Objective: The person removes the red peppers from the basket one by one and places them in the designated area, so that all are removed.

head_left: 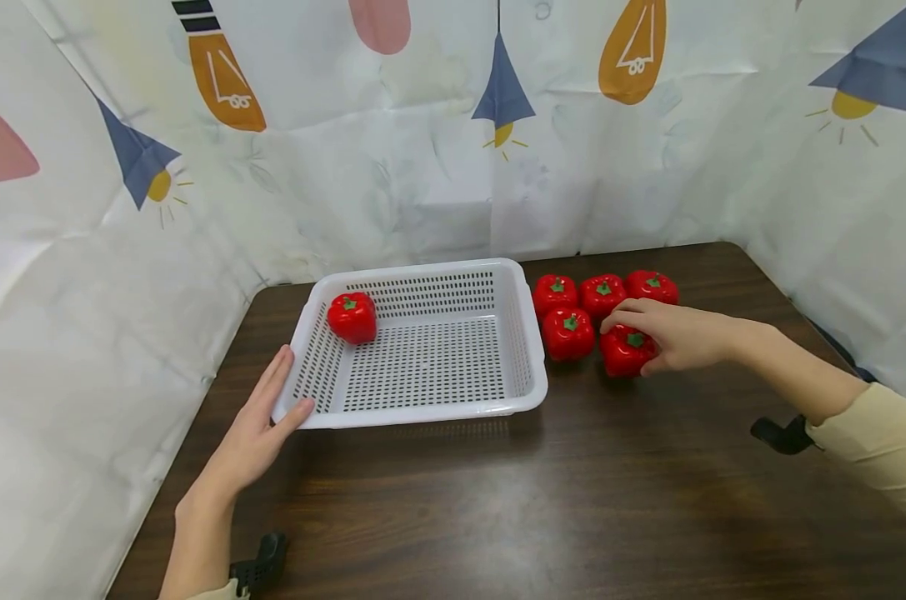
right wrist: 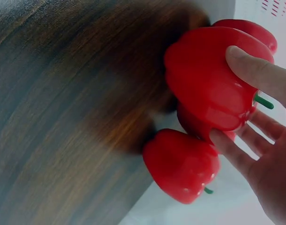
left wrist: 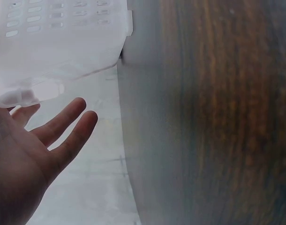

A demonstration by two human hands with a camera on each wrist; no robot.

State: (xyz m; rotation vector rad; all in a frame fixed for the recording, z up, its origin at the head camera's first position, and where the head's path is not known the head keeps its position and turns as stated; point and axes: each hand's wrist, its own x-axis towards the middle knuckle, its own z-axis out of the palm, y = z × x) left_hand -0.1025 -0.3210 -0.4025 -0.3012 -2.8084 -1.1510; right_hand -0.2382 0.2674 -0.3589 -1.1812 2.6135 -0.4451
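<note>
A white perforated plastic basket stands on the dark table, one red bell pepper at its left inside. At the basket's near left corner is my left hand, thumb by the front rim and fingers along the left side. In the left wrist view, the fingers of that left hand are stretched out beside the basket. My right hand holds the front right bell pepper from above. The right wrist view has the thumb of the right hand against this pepper.
Several more red bell peppers with green stems cluster right of the basket, close around the right hand. A printed white cloth hangs behind and beside the brown wooden table.
</note>
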